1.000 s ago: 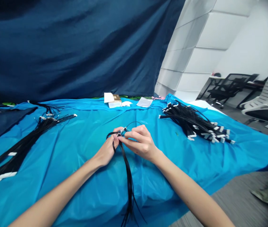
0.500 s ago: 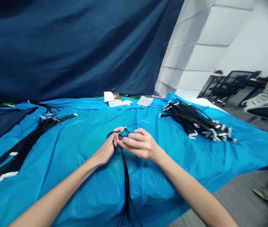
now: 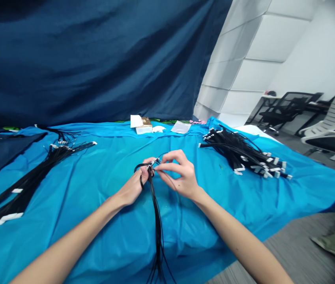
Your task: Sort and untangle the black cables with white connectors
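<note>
My left hand (image 3: pixel 136 185) is closed around the upper end of a bundle of thin black cables (image 3: pixel 157 225). The loose ends hang down over the near edge of the cloth. A black loop (image 3: pixel 137 167) stands out on the left of that hand, and a small white or silvery piece (image 3: pixel 154 161) shows at its fingertips; its kind is too small to make out. My right hand (image 3: pixel 180 173) is beside it, thumb and fingers pinched at thin black strands near the bundle's top, with the other fingers bent.
Blue cloth (image 3: pixel 102 221) covers the table. A pile of black cables with white connectors (image 3: pixel 235 152) lies at the right, another cable bundle (image 3: pixel 43 167) at the left. At the back are a small box (image 3: pixel 144 127) and a white paper (image 3: pixel 180 127). Chairs (image 3: pixel 328 136) stand beyond.
My right hand has turned and its fingers have opened out somewhat, now at the bundle's top. The thin wire loop above it no longer shows clearly. The left hand stays nearly in place.
</note>
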`<state>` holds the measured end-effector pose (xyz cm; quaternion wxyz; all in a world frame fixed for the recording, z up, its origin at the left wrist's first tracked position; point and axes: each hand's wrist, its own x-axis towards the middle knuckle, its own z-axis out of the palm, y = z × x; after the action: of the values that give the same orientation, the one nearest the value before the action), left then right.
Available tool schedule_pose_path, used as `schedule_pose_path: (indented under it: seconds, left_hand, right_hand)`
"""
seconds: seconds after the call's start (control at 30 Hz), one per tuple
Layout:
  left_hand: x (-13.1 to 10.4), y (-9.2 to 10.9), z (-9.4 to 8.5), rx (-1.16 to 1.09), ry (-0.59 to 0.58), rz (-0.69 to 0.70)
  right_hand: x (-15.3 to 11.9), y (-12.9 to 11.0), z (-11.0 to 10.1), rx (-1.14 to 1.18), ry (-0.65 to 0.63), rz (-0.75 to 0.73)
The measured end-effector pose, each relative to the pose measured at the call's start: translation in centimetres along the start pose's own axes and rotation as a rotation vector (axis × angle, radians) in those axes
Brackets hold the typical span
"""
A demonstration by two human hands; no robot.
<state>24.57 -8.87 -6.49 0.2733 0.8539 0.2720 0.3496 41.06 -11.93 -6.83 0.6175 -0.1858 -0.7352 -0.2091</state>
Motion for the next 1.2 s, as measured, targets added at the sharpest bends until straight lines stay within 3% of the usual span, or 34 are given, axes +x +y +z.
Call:
schedule_pose_path:
  seconds: [0.13,0.27,0.33,0.47,0.53,0.6,0.67,0.73,0.77,0.87,1.0,1.2]
  left_hand:
    - [-0.1,0.4,-0.1,0.089,-0.003,0.004]
    - [0.1,-0.2,0.0,0.201,0.024,0.045]
    - [0.2,-0.7,0.1,0.258,0.033,0.053]
    - [0.3,-1.4,0.3,0.346,0.079,0.053]
    - [0.3,-1.4,0.5,0.387,0.110,0.065]
    - [0.2,-1.3,0.6,0.447,0.145,0.068]
    - [0.2,-1.2,0.8,0.512,0.173,0.069]
    - [0.2,-1.0,1.0,0.557,0.196,0.068]
    - [0.1,-1.0,1.0,0.573,0.207,0.066]
    - [0.1,-0.7,1.1,0.616,0.240,0.063]
    - [0.1,-0.7,1.1,0.669,0.287,0.055]
    - [0.1,-1.0,1.2,0.711,0.325,0.052]
  right_hand:
    - [0.4,0.0,-0.2,0.413,0.068,0.357]
    - [0.9,0.9,-0.6,0.831,0.301,0.665]
    - [1.1,1.5,-1.1,0.911,0.433,0.783]
    - [1.6,2.6,-2.4,0.698,0.680,0.843]
    - [1.6,2.7,-2.7,0.522,0.783,0.772]
    - [1.4,2.5,-2.5,0.309,0.808,0.655]
    - [1.1,1.8,-1.9,0.080,0.691,0.515]
    - [0.6,1.0,-1.0,-0.089,0.439,0.382]
    - [0.4,0.6,-0.5,-0.127,0.312,0.344]
    - [-0.2,-0.3,0.6,-0.200,0.096,0.311]
    - [-0.6,-0.4,1.2,-0.267,-0.061,0.318]
    - [-1.1,-0.2,1.8,-0.379,-0.162,0.263]
